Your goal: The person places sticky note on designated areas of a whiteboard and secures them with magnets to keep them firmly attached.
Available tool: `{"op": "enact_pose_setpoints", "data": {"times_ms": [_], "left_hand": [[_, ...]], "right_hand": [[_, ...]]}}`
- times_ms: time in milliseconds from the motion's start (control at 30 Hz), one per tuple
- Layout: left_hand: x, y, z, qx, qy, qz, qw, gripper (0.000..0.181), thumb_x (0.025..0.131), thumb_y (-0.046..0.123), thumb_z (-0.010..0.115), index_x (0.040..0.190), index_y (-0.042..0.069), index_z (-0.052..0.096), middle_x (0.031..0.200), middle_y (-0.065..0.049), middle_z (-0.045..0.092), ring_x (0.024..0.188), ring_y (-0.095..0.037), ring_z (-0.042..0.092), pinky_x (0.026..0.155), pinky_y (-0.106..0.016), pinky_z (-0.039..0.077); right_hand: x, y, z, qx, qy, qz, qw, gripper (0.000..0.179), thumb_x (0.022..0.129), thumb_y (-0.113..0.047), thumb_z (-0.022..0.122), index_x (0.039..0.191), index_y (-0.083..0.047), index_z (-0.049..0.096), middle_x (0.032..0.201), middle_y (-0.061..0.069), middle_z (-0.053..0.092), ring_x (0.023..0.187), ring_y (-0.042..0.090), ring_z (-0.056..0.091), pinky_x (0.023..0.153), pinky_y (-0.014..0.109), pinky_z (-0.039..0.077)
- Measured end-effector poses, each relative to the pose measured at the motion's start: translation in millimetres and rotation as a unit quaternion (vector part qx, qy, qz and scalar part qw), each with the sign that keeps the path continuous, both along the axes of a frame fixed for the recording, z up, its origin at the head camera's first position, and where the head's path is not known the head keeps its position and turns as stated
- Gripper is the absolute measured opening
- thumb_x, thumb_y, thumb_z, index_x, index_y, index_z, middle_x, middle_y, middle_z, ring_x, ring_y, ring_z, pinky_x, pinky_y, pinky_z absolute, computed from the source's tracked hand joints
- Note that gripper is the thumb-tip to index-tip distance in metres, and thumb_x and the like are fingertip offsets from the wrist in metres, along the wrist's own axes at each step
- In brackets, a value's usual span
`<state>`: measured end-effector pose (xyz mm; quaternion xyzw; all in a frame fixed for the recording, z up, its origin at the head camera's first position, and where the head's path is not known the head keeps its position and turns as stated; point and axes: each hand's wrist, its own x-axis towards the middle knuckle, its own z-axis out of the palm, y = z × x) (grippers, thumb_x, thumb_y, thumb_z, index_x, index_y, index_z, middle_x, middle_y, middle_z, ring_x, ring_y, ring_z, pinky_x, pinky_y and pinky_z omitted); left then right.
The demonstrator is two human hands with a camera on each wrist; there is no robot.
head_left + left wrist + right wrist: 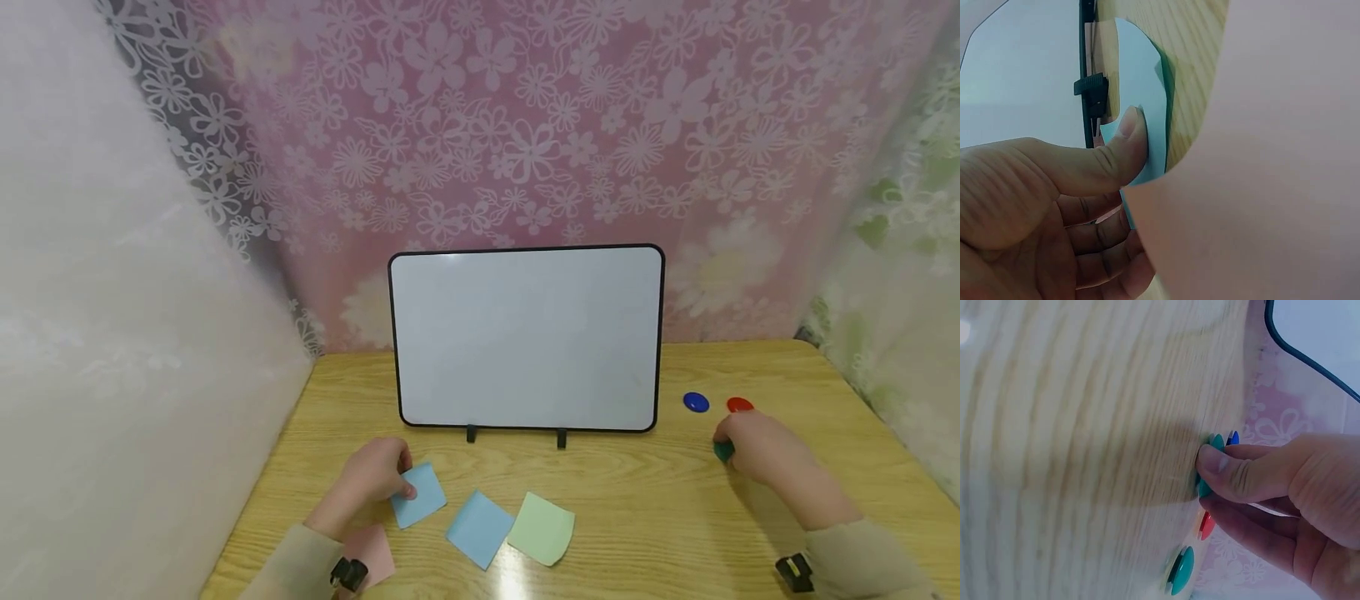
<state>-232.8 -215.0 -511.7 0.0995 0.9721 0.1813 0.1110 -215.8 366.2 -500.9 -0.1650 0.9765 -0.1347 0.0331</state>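
My left hand (375,475) pinches a light blue sticky note (425,502), thumb on its face and fingers behind it. In the left wrist view the note (1141,75) bends away from the thumb. At the right side of the table, my right hand (767,450) grips a round green magnet (723,451) between thumb and fingers. The right wrist view shows this magnet (1204,487) on edge, close to the wooden surface. A blue magnet (696,402) and a red magnet (740,405) lie just beyond, and a second green magnet (1182,570) lies nearby.
A black-framed whiteboard (525,342) stands on small black feet (562,438) at the back of the table. Another blue note (480,530) and a pale green note (542,530) lie in front. A pink note (372,552) is partly under the left sleeve. Floral curtains (525,125) surround the table.
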Motion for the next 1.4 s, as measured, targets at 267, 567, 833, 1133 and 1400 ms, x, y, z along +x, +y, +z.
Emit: {"op": "enact_pose_setpoints", "data": {"times_ms": [267, 567, 833, 1133, 1400], "left_hand": [[-1.8, 0.2, 1.5, -0.012, 0.005, 0.000, 0.9999, 0.038, 0.073, 0.018, 0.101, 0.086, 0.012, 0.066, 0.081, 0.003, 0.060, 0.072, -0.017, 0.054, 0.067, -0.038, 0.050], [0.2, 2.4, 3.6, -0.003, 0.001, 0.004, 1.0000, 0.035, 0.073, 0.017, 0.101, 0.087, 0.010, 0.069, 0.081, 0.002, 0.061, 0.072, -0.018, 0.054, 0.066, -0.038, 0.050], [-0.8, 1.1, 2.6, 0.008, 0.001, 0.000, 1.0000, 0.033, 0.074, 0.016, 0.100, 0.086, 0.010, 0.071, 0.081, 0.002, 0.061, 0.071, -0.018, 0.055, 0.064, -0.037, 0.050], [-0.7, -3.4, 3.9, 0.031, -0.011, -0.016, 0.9993, 0.025, 0.082, 0.012, 0.095, 0.085, 0.011, 0.070, 0.081, 0.003, 0.062, 0.072, -0.017, 0.055, 0.066, -0.038, 0.050], [-1.3, -11.4, 1.3, 0.052, -0.014, -0.015, 0.9985, 0.025, 0.085, 0.009, 0.091, 0.084, 0.012, 0.067, 0.081, 0.002, 0.060, 0.073, -0.017, 0.053, 0.067, -0.036, 0.048]], "right_hand": [[-4.4, -5.3, 2.9, 0.017, -0.007, -0.023, 0.9996, 0.027, 0.079, 0.019, 0.074, 0.080, -0.007, 0.068, 0.079, 0.003, 0.059, 0.071, 0.022, 0.044, 0.065, 0.040, 0.038], [-2.5, -5.8, 3.9, 0.012, 0.006, -0.023, 0.9997, 0.035, 0.079, 0.019, 0.073, 0.073, -0.013, 0.060, 0.072, -0.002, 0.047, 0.066, 0.018, 0.038, 0.062, 0.037, 0.032], [-4.0, -5.1, 6.6, 0.022, -0.016, -0.036, 0.9990, 0.029, 0.081, 0.018, 0.075, 0.079, -0.010, 0.066, 0.079, 0.002, 0.057, 0.071, 0.022, 0.044, 0.064, 0.040, 0.037], [-3.2, 4.4, 7.3, 0.011, -0.036, -0.010, 0.9992, 0.026, 0.080, 0.011, 0.083, 0.105, 0.006, 0.077, 0.103, 0.016, 0.075, 0.087, 0.027, 0.065, 0.073, 0.046, 0.056], [-3.6, 15.2, -0.6, -0.004, -0.045, 0.011, 0.9989, 0.029, 0.082, 0.000, 0.088, 0.108, 0.004, 0.076, 0.104, 0.012, 0.075, 0.094, 0.037, 0.072, 0.077, 0.051, 0.061]]}}
